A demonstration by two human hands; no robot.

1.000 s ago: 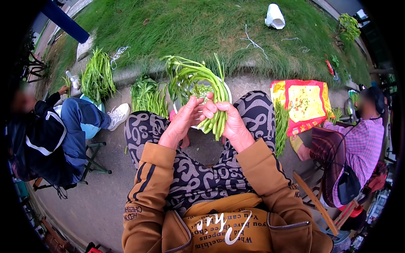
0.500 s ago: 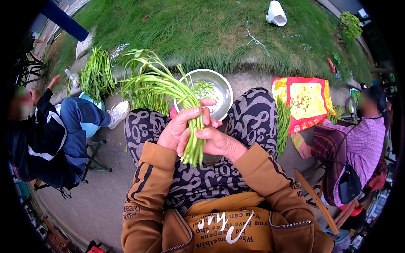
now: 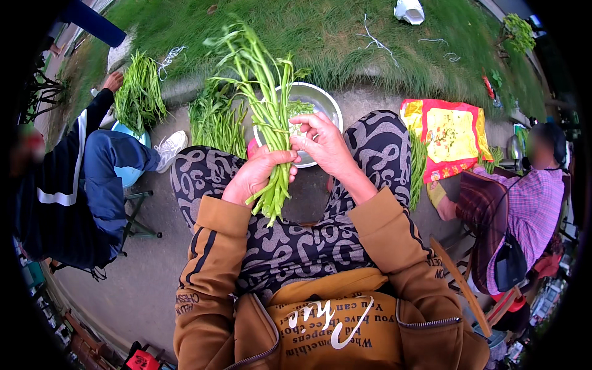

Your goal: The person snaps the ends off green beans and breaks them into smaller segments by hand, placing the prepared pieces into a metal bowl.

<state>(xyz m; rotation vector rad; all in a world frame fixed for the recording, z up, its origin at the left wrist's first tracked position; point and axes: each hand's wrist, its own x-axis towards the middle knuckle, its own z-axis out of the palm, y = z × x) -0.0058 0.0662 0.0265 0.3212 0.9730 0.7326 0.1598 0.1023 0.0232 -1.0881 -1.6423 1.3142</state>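
Note:
My left hand (image 3: 262, 176) is wrapped round the lower stems of a bunch of water spinach (image 3: 266, 117), long green stalks with narrow leaves. The bunch stands tilted over my lap, leafy ends away from me and cut ends towards me. At its right side, my right hand (image 3: 324, 142) has thumb and forefinger pinched together close against the stems. Whatever lies in that pinch is too small to make out. Partly hidden behind the bunch is a metal basin (image 3: 337, 123) with short cut green pieces (image 3: 300, 108) in it.
More greens (image 3: 216, 120) lie left of the basin. A co-worker (image 3: 68, 166) at the left reaches to a heap of greens (image 3: 139, 92) on a blue basin (image 3: 129, 174). Right stand a red-and-yellow sack (image 3: 453, 135), long beans or stems (image 3: 418, 166) and another seated person (image 3: 524, 197).
The bunch has swung more upright and moved slightly away from me. My right hand has left the lower stems and moved up along the bunch. The left co-worker's arm now reaches the greens heap.

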